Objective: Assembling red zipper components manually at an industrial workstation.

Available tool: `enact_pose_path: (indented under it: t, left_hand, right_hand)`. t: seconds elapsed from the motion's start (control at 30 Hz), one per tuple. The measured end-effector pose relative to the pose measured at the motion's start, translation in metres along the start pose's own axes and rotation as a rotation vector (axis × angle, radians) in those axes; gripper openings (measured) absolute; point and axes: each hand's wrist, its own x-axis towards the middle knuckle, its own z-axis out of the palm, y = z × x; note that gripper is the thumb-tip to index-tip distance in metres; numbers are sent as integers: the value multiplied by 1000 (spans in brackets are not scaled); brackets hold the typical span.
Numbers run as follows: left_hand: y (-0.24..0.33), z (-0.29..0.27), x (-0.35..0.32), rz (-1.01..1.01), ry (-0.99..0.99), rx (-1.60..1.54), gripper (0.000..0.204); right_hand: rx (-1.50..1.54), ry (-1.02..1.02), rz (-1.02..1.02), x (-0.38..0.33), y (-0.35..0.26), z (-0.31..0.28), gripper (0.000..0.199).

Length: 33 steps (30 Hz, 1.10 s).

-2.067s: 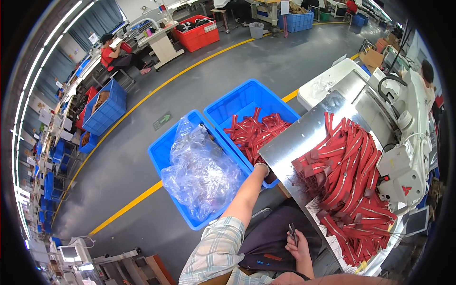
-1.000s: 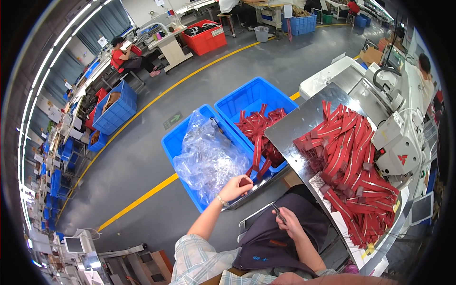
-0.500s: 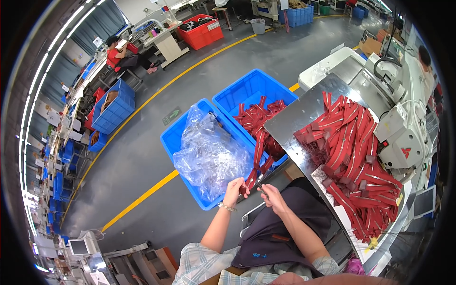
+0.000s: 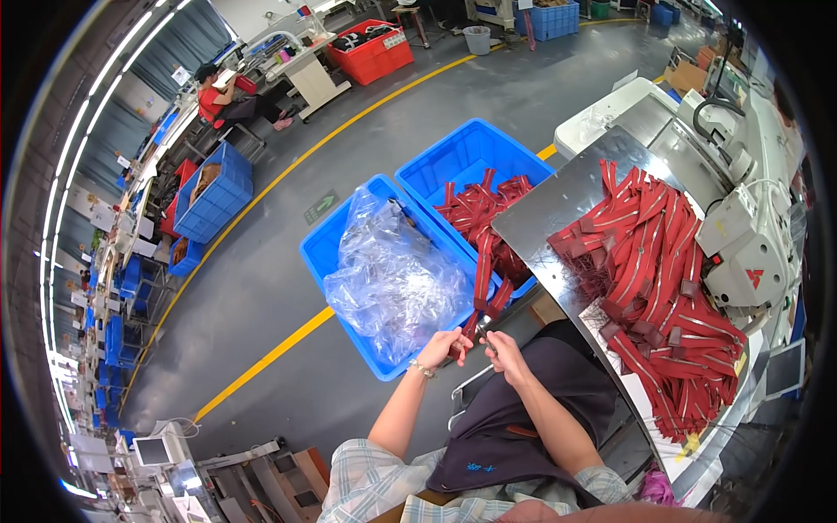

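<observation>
My left hand (image 4: pixel 445 349) is closed on the lower end of a red zipper strip (image 4: pixel 471 325), one of a linked run hanging over the near edge of a blue bin. Just to its right, my right hand (image 4: pixel 506 356) grips what look like small thread snips (image 4: pixel 485 329), dark with a shiny tip. The snips' tip is beside the strip; whether they touch is too small to tell. More red zipper strips (image 4: pixel 488 205) lie in that blue bin (image 4: pixel 462 148). A large heap of red zippers (image 4: pixel 649 270) covers the metal table on my right.
Left of the zipper bin stands another blue bin (image 4: pixel 316 253) filled with clear plastic bags (image 4: pixel 392 270). The metal tabletop (image 4: pixel 558 205) juts out at right beside a white sewing machine (image 4: pixel 750 244). Dark cloth (image 4: pixel 558 392) covers my lap. A seated person (image 4: pixel 222 100) works far left.
Both hands have stayed close together near the bin's edge, with the left fingers shifting on the strip. The whole view has moved slightly.
</observation>
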Motion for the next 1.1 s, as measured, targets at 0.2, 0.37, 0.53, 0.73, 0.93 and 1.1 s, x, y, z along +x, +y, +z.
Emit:
enact_pose_path:
  t: [0.2, 0.37, 0.53, 0.73, 0.93, 1.1]
  left_hand:
    - [-1, 6, -2, 76, 15, 20, 32]
    - [4, 10, -8, 161, 9, 8, 30]
    - [5, 12, -11, 184, 10, 15, 29]
    - [11, 9, -13, 215, 33, -29, 28]
    - [14, 7, -13, 188, 166, -25, 21]
    - [23, 11, -16, 103, 118, 73, 49]
  right_hand:
    - [-59, -112, 129, -4, 0, -4, 30]
    - [23, -136, 77, 0, -4, 4, 28]
    - [4, -131, 40, 6, -9, 15, 27]
    - [-77, -81, 9, 3, -10, 12, 29]
    - [-43, -52, 48, 1, -3, 1, 29]
    - [-54, -73, 61, 1, 3, -3, 29]
